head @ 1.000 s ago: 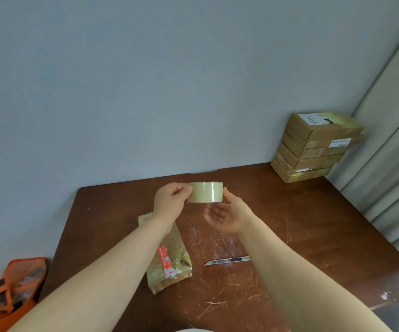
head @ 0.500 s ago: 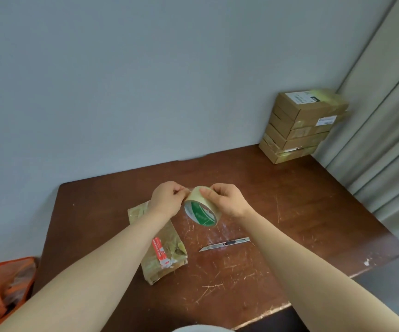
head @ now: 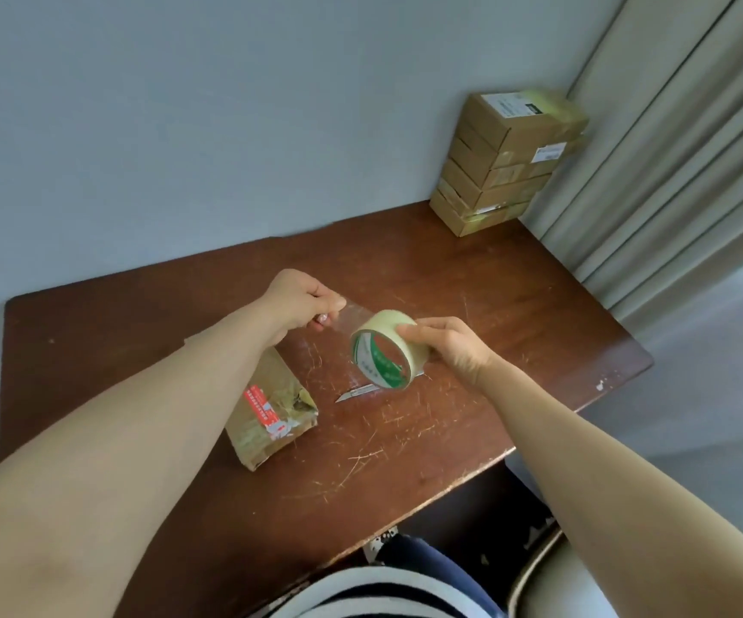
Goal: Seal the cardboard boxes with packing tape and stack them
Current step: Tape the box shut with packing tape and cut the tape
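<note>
Nearest: a flat cardboard box (head: 271, 408) is lying on the table (head: 516, 296), partly under the left forearm. Just beside it, a utility knife (head: 356, 391) is lying. Above, the right hand (head: 449, 350) is gripping the tape roll (head: 385, 350), fingers curled over its rim; the left hand (head: 302, 301) is pinching the free end. Judgement: the clear strip (head: 351, 316) needs keeping taut and untwisted, and long enough to span the box. Farthest: sealed boxes (head: 507, 158) are standing stacked in the corner.

Arms outstretched, left hand (head: 302, 301) pinching, right hand (head: 449, 350) gripping (fingers curled).
</note>
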`<state>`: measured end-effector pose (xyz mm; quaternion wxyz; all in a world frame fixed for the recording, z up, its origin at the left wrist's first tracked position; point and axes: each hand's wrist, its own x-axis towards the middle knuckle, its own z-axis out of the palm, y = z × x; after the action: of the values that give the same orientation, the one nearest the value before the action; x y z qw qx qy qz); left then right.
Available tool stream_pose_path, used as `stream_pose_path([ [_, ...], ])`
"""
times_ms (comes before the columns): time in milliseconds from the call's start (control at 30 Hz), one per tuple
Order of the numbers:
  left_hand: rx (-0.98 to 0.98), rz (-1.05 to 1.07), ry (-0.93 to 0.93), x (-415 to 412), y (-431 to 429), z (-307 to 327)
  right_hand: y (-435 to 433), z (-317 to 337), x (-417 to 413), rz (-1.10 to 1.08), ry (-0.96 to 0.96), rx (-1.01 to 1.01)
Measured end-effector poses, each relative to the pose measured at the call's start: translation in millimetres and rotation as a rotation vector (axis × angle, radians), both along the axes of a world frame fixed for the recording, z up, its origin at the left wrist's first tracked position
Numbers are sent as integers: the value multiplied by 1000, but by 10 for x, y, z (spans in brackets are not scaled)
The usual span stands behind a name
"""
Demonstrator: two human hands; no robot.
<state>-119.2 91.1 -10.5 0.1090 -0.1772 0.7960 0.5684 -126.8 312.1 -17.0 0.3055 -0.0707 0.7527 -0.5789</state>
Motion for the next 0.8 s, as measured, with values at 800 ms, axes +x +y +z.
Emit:
stream_pose_path([
  [800,-70,487,-200,-318,185,-405,877,-544,-1444,340,65,388],
])
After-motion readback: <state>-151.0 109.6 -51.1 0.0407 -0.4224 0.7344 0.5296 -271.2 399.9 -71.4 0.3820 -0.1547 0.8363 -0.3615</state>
